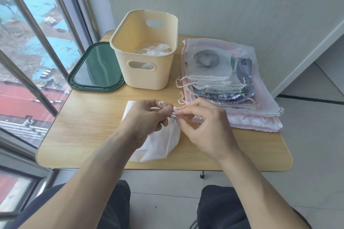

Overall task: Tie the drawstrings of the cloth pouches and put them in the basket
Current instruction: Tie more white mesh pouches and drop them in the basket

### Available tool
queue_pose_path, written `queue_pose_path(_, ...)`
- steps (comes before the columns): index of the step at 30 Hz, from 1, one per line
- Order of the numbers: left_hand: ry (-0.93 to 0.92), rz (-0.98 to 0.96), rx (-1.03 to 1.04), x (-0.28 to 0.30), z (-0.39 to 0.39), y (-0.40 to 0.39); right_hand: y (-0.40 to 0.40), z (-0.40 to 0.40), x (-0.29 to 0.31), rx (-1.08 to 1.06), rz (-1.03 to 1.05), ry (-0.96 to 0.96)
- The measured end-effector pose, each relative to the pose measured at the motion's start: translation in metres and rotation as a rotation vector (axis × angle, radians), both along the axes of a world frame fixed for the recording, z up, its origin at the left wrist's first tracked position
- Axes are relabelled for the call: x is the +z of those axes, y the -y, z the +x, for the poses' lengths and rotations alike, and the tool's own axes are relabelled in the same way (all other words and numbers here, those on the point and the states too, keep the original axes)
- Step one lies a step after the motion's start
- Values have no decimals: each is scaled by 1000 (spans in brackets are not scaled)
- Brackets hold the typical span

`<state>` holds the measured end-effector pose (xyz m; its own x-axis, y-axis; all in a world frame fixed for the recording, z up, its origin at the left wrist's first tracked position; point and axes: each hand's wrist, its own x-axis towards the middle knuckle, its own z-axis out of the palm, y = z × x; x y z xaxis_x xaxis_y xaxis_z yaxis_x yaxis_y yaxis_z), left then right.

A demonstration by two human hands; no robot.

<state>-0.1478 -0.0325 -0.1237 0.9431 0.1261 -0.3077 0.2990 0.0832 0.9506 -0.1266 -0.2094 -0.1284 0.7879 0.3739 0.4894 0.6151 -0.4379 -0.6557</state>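
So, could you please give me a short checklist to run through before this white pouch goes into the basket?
1. Neck gathered shut: ok, the white pouch is bunched at its top.
2. Drawstring tied: cannot tell, a loop shows above the fingers but the knot is hidden.
3. Grip on the strings: ok, left hand and right hand both pinch at the neck.
4. Basket open: ok, its green lid lies beside it on the table.
5. Room inside: ok, only a little white cloth sits at the bottom.
6. Stack of untied pouches clear of the path: ok, it lies right of the basket.
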Motion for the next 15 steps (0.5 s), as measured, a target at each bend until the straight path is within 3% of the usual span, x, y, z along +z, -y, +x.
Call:
queue_pose_path(8, -20, 61, -13, -1, 0, 1, 2, 1, 1, 8, -45, -91)
queue_pose_path(15, -29, 52, -29, 1, 2, 1, -1, -2, -2, -73, -157, -49)
